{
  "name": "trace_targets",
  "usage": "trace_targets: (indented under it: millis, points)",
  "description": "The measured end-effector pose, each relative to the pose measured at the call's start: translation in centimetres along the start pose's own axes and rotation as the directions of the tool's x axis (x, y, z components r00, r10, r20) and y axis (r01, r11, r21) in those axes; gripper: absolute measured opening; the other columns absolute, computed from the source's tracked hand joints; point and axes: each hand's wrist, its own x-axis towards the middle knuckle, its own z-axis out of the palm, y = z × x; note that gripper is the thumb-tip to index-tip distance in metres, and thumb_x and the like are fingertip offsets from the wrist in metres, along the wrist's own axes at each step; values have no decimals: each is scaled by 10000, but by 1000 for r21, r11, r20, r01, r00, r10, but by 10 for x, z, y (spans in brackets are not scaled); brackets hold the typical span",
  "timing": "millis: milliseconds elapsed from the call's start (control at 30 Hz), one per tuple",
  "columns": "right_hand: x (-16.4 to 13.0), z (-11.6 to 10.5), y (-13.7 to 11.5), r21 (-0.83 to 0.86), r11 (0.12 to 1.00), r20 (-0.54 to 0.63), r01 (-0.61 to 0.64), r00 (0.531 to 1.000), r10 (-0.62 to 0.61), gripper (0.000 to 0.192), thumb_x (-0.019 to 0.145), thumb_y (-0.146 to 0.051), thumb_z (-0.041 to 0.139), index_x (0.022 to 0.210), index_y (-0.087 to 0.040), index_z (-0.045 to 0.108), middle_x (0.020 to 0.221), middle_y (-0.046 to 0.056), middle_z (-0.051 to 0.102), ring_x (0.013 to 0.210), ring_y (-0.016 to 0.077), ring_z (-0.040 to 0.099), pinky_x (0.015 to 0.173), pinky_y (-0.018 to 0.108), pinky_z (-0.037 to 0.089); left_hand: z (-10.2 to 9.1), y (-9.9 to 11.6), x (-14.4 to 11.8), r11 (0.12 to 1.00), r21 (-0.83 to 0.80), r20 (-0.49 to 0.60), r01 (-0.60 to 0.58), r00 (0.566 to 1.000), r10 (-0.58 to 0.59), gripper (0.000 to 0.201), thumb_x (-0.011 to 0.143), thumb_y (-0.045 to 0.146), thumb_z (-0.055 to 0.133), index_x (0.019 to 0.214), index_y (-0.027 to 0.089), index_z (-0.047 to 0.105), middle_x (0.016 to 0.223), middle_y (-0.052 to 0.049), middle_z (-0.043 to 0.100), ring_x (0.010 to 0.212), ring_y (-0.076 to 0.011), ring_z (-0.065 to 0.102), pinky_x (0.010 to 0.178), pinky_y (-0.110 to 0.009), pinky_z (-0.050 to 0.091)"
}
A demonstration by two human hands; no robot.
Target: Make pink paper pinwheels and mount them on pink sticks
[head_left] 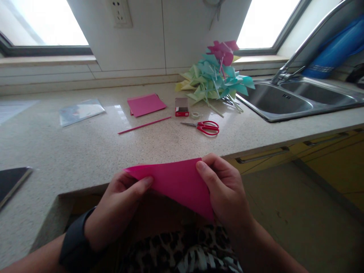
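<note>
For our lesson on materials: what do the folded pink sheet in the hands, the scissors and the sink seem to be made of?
Folded pink sheet: likely matte paper; it holds a sharp crease.
Scissors: glossy red handles, probably plastic; grey blades, apparently metal.
Sink: looks like brushed stainless steel; dull grey sheen.

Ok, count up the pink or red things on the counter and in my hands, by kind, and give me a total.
Folded pink paper, held by the left hand and right hand: 1
Pink paper stack on the counter: 1
Pink straw: 1
Red-handled scissors: 1
Red small box: 1
Pink pinwheels on top of the pile: cannot tell how many
Total: 5
</note>
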Motion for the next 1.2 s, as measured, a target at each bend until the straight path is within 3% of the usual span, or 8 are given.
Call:
trace_targets:
  millis: [100, 200, 333, 500, 733, 900, 1033, 1200]
  points:
    - [0, -5, -2, -103, 992, -17, 76, 997, -78, 274, 962, -384, 604, 753, -209, 576, 621, -62, 436, 527, 76, 333, 441, 199, 264, -2, 2, 2, 999, 34, 5, -29, 1000, 29, 268, 804, 345, 799, 1049, 242, 764, 897, -30, 799, 755, -155, 732, 732, -218, 600]
    - [1, -14, -6, -264, 947, 10, 182, 982, -186, 255, 971, -346, 587, 756, -209, 582, 642, -55, 457, 560, 85, 376, 477, 210, 298, -6, 8, 3, 960, 144, -14, -239, 970, 244, 357, 873, 394, 705, 1196, 244, 688, 1144, -65, 759, 1016, -223, 707, 856, -287, 579]
    - [-1, -22, -14, -424, 856, 261, 296, 945, -198, 223, 970, -277, 574, 759, -203, 573, 654, -48, 494, 586, 92, 422, 533, 232, 340, -8, 17, -5, 778, 466, 76, -421, 896, 438, 254, 925, 364, 651, 1150, 265, 712, 1244, -50, 711, 1192, -249, 621, 992, -299, 486]
    - [-5, -17, -19, -433, 818, 490, 377, 861, -138, 160, 948, -198, 574, 789, -201, 577, 705, -33, 560, 637, 99, 491, 587, 238, 377, 5, 23, -17, 588, 695, 286, -414, 909, 302, 162, 888, 332, 707, 1031, 273, 756, 1088, -35, 747, 1043, -219, 671, 907, -286, 501]
    - [-8, -7, -16, -381, 823, 584, 421, 800, -140, 125, 945, -171, 575, 827, -211, 583, 755, -32, 592, 686, 97, 545, 631, 230, 413, 13, 20, -21, 582, 695, 338, -421, 907, 253, 58, 871, 276, 714, 881, 232, 751, 872, -21, 747, 858, -187, 680, 806, -300, 511]
    - [-7, -5, -17, -408, 817, 572, 408, 811, -119, 127, 948, -187, 581, 825, -215, 598, 746, -37, 615, 685, 95, 566, 630, 225, 428, 15, 20, -23, 617, 705, 278, -350, 936, 215, 72, 857, 247, 697, 810, 216, 742, 790, -11, 724, 743, -163, 654, 700, -270, 503]
    - [-8, -4, -14, -442, 833, 466, 332, 879, -103, 9, 929, -256, 651, 928, -249, 647, 804, -35, 681, 685, 102, 623, 622, 219, 470, 18, 20, -24, 717, 670, 153, -194, 981, 123, 128, 848, 314, 700, 797, 206, 743, 762, -17, 723, 688, -161, 638, 615, -246, 493]
    - [-11, -3, -13, -471, 801, 369, 370, 907, -202, 148, 900, -263, 704, 1024, -295, 629, 848, -47, 715, 714, 113, 679, 664, 228, 518, 16, 17, -21, 714, 686, 81, -138, 990, 114, 182, 847, 380, 707, 820, 208, 757, 782, -32, 751, 711, -175, 644, 640, -260, 498]
